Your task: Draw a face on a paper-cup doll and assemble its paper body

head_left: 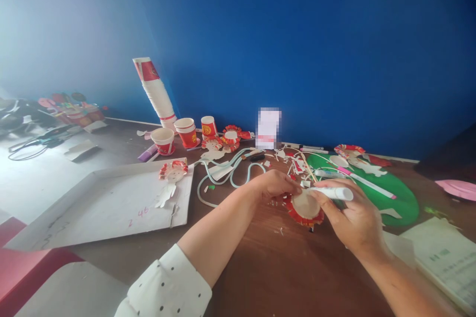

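Note:
In the head view a cut paper cup (305, 204) with a round pale base and a fringed red rim is held just above the brown table. My left hand (277, 185) pinches its upper left edge, fingers closed. My right hand (353, 215) is closed around a white marker (332, 193), whose far end points at me. The marker's tip lies near the cup's pale base; whether it touches I cannot tell. Small red and white paper scraps (295, 164) are scattered behind my hands. A pink-capped marker (366, 182) rests on a green round sheet (399, 200).
A tall leaning stack of paper cups (158, 96) stands by the blue wall, near several red cups (186, 131). A pale blue cable (203, 183) curls across the table (267, 267). Left is a white board (111, 203) bearing a cut-out; right, a notebook (442, 252).

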`<state>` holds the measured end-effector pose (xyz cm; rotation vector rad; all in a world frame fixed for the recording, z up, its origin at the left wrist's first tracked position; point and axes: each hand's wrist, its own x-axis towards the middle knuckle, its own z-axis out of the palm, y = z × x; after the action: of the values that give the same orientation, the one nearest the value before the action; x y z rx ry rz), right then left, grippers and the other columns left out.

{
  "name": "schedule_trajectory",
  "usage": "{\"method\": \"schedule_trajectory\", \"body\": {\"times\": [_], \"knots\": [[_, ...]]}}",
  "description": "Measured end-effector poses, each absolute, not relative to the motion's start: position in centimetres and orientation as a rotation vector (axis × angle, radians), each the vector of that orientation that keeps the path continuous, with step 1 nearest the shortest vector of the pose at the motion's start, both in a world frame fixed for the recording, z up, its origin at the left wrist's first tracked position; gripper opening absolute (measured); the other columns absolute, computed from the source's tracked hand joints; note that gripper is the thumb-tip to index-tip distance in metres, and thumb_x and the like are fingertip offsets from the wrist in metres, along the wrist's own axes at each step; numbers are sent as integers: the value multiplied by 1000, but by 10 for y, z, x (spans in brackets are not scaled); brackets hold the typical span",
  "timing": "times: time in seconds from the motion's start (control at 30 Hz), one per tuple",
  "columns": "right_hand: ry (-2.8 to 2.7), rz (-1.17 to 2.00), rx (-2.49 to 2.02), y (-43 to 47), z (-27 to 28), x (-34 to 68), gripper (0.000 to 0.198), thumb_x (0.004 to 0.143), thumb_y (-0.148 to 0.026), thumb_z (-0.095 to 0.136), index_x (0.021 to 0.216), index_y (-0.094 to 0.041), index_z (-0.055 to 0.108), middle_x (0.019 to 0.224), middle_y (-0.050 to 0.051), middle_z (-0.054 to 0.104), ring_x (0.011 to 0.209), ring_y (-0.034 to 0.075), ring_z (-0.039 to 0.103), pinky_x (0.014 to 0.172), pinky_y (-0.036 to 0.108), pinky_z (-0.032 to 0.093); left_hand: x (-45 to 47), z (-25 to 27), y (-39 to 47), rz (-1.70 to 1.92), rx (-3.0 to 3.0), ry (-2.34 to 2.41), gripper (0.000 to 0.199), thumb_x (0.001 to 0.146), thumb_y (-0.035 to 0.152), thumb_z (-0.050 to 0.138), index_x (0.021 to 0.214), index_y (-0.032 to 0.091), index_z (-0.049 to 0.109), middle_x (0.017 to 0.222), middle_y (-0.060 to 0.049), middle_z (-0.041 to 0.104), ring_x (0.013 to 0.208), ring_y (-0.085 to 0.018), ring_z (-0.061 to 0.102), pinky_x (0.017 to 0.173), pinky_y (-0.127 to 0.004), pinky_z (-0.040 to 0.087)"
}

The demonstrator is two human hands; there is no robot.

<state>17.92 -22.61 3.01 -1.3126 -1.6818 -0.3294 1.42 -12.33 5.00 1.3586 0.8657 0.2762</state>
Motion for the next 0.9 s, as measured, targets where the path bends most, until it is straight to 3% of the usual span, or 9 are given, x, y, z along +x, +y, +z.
{"method": "schedule_trajectory", "body": {"times": [0.27, 0.47, 0.67, 0.9], "knots": [[-1561, -212, -1354, -230, 29, 182, 12, 85, -30, 67, 97, -25, 66, 97, 2, 67, 93, 19, 64, 85, 33, 49, 16, 51, -123, 311, 1310, 906, 8, 73, 14, 70, 79, 11, 73, 52, 3, 55, 42, -6, 40, 40, -20, 26], [-1665, -226, -1336, -230, 31, 177, 11, 85, -29, 66, 96, -25, 66, 96, 2, 67, 87, 18, 64, 79, 31, 51, 16, 52, -124, 294, 1348, 860, 6, 74, 14, 69, 77, 11, 73, 48, 5, 51, 40, -5, 37, 40, -20, 28], [-1607, -224, -1320, -229, 31, 178, 12, 86, -27, 66, 98, -24, 66, 97, 3, 67, 94, 20, 64, 86, 34, 50, 16, 49, -122, 250, 1403, 859, 12, 74, 20, 70, 83, 14, 73, 47, 4, 51, 37, -7, 36, 36, -20, 22], [-1664, -168, -1344, -232, 32, 174, 12, 85, -31, 66, 96, -25, 66, 97, 3, 66, 88, 19, 65, 79, 32, 51, 16, 50, -123, 284, 1349, 863, 8, 72, 14, 68, 78, 12, 72, 46, 4, 51, 38, -7, 38, 36, -19, 24]]}}
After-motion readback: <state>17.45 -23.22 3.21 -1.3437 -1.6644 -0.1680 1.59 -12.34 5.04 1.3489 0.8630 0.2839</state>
